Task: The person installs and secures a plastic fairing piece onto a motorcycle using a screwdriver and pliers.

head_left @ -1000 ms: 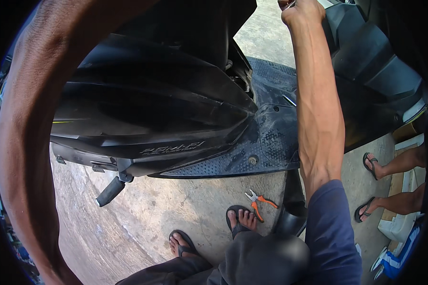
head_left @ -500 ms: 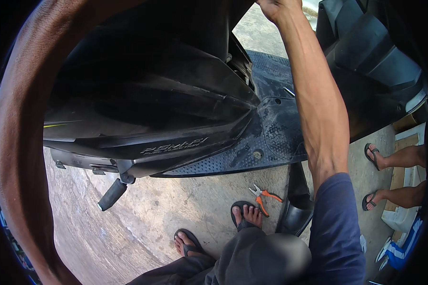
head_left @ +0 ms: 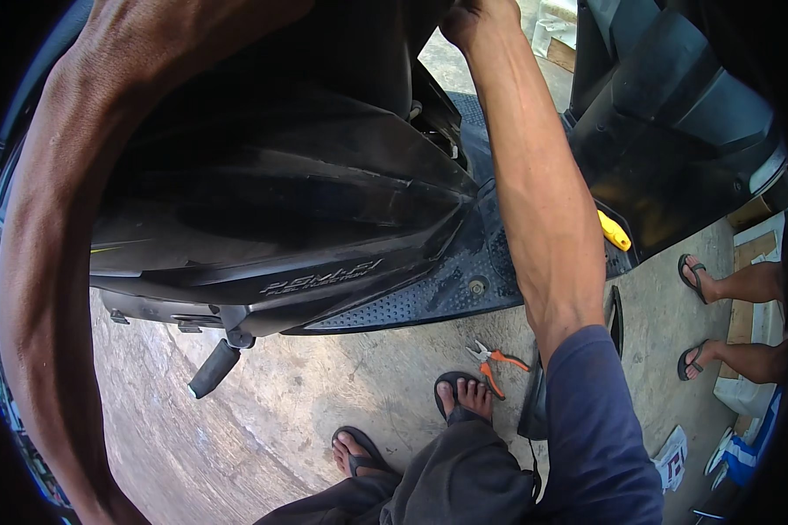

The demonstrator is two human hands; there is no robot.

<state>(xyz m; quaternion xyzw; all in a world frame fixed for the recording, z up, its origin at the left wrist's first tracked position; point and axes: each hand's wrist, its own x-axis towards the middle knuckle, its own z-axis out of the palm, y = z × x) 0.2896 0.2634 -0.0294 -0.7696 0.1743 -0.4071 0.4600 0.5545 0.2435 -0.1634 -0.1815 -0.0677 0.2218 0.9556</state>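
Both my arms reach over a black motor scooter's side panel toward the upper edge of the head view. My right hand is partly in sight beside the dark upper bodywork. Its fingers are cut off or in shadow, so its hold is unclear. On the left, my forearm curves up past the panel, and the hand at its end lies beyond the picture or in the dark. Under my right forearm runs the textured footboard. A yellow-handled tool lies on it, its other end hidden by that forearm.
Orange-handled pliers lie on the concrete floor near my sandalled foot. A folding footpeg juts from the scooter. Partly behind my sleeve is a black plastic piece. Another person's sandalled feet stand at the right.
My right hand and forearm have shifted left, uncovering the yellow handle. My left forearm has bent further inward at the top. The view has shifted slightly.
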